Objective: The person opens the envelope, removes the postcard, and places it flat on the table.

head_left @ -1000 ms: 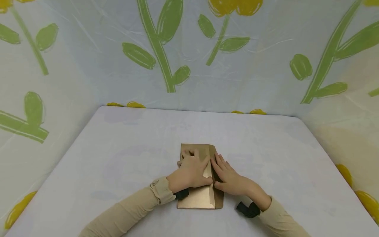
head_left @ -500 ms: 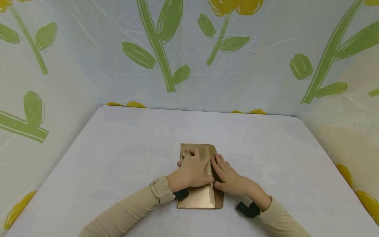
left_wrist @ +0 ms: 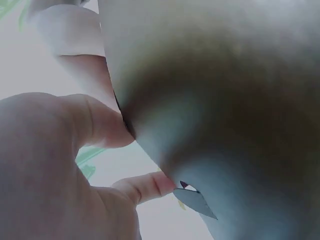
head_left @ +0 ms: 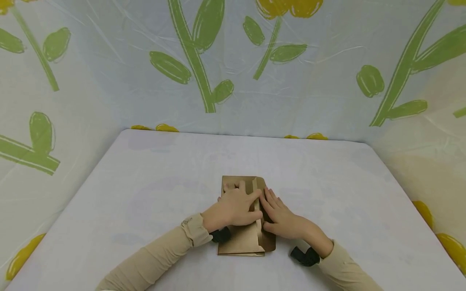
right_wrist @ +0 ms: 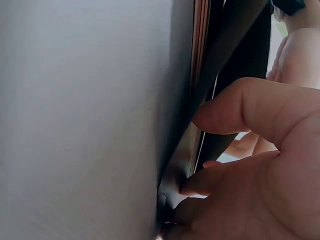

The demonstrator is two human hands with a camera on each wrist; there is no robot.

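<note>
A brown paper envelope lies on the table with its flap toward the right. Its upper layer stands bowed up at the open side, leaving a gap. Across it lies my left hand, thumb and index finger holding the lifted edge at two separate spots; the other fingers are bent over the far left part. In the left wrist view the bowed brown paper meets those fingertips. My right hand presses the flap with extended fingers. The inside of the envelope is mostly hidden by the hands.
White cloth covers the table, and a flower-printed curtain surrounds it at the back and sides. Dark wrist mounts sit under both wrists, beside beige sleeves.
The left hand has shifted slightly up and the envelope's upper layer has risen from the flap, where it lay flat before. The right hand has stayed in place.
</note>
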